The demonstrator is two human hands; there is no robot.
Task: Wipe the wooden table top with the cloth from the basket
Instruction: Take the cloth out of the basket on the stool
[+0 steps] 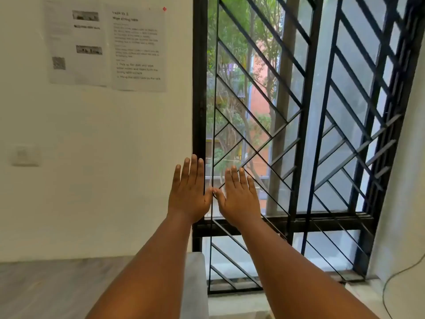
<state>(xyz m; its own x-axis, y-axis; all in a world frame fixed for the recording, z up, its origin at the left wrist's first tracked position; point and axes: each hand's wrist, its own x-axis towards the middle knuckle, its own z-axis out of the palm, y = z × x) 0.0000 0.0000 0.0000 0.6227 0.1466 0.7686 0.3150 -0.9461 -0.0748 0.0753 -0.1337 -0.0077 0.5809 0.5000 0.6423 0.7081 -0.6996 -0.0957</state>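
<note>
Up in front of the window grille (pixel 287 125) both hands are spread flat and empty, left hand (pixel 187 194) and right hand (pixel 239 200) with thumbs touching. Can't see cloth or basket anywhere; bench (pixel 46 288) sits low left, so I'd guess left is nearer.

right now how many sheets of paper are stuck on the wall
2. The left sheet with small photos sits on the white wall; the right sheet with printed text overlaps its right edge, nearer the window. None seems hidden.
</note>
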